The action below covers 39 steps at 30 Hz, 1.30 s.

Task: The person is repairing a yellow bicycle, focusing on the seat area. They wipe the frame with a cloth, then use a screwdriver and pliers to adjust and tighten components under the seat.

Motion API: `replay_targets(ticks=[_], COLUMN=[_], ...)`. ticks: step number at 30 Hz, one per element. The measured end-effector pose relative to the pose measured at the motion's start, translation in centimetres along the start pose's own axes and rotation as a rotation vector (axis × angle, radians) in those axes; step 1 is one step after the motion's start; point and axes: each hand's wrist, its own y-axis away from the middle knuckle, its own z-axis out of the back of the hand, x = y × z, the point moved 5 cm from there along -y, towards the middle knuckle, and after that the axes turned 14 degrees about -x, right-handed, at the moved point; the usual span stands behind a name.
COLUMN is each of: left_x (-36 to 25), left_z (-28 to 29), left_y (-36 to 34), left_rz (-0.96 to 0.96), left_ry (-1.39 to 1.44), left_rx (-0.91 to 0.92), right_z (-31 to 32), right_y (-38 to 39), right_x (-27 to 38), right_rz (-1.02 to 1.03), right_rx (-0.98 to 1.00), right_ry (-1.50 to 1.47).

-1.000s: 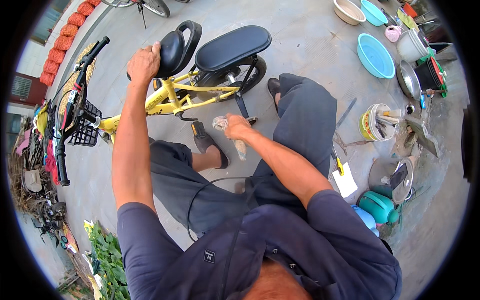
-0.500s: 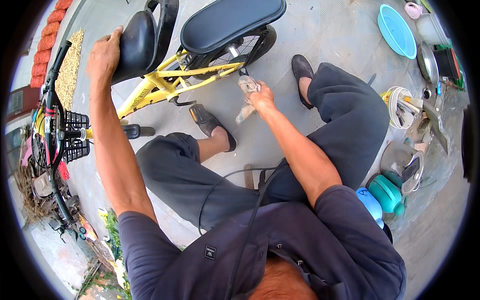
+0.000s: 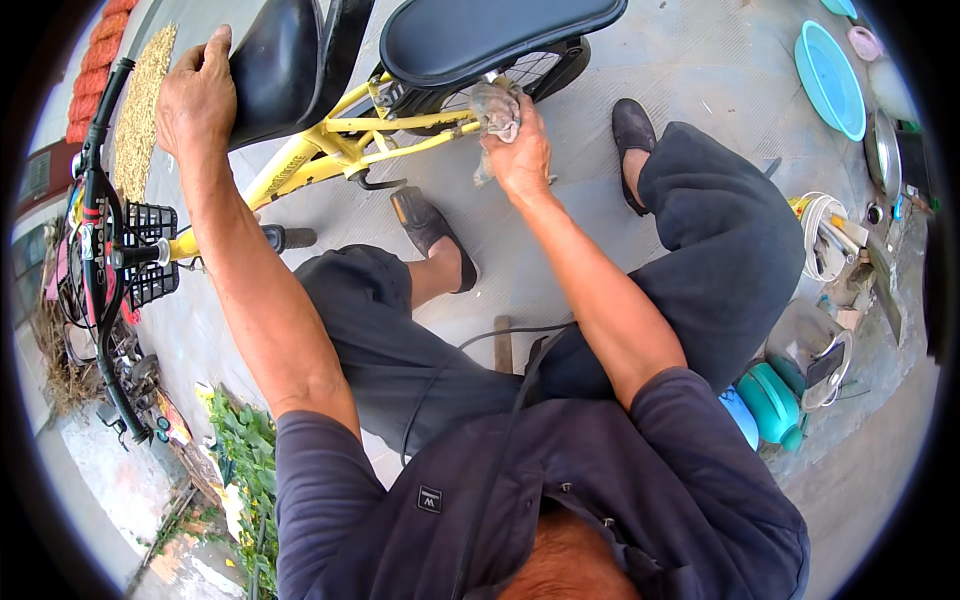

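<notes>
Rag (image 3: pixel 497 108) is clutched in your right hand (image 3: pixel 522 155) against the yellow bicycle frame (image 3: pixel 338 148), while your left hand (image 3: pixel 197 102), grip unclear, rests at the black saddle (image 3: pixel 278 75).

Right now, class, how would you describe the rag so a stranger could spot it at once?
Find the yellow bicycle, then its long black rear seat. Just below that in the picture, the right hand holds the rag: crumpled, greyish cloth, unlike the straight yellow tubes beside it.

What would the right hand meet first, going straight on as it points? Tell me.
Past the rag it grips, the right hand would probably meet the rear wheel near its hub; the rag partly hides the spot, so depth is unclear.
</notes>
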Motion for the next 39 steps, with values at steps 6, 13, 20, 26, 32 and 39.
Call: replay_targets(ticks=[6, 13, 20, 26, 32, 39], left_x=[-0.3, 0.7, 0.1, 0.8, 0.7, 0.2], left_z=[0.6, 1.0, 0.5, 0.2, 0.1, 0.3], left_y=[0.2, 0.0, 0.3, -0.2, -0.2, -0.2], left_rz=[-0.036, 0.016, 0.019, -0.018, -0.021, -0.029], left_ry=[0.007, 0.002, 0.003, -0.020, -0.010, -0.006], left_rx=[-0.050, -0.051, -0.023, -0.040, -0.052, -0.045], right_z=[-2.1, -0.4, -1.2, -1.4, -1.7, -0.1], right_y=[-0.2, 4.7, 5.1, 1.7, 2.4, 2.0], right_x=[0.8, 7.4, 7.7, 0.8, 2.4, 1.6], right_rz=[-0.079, 0.112, 0.444, 0.060, 0.221, 0.070], right_rx=[0.116, 0.284, 0.212, 0.187, 0.191, 0.137], right_ry=[0.131, -0.070, -0.042, 0.323, 0.189, 0.196])
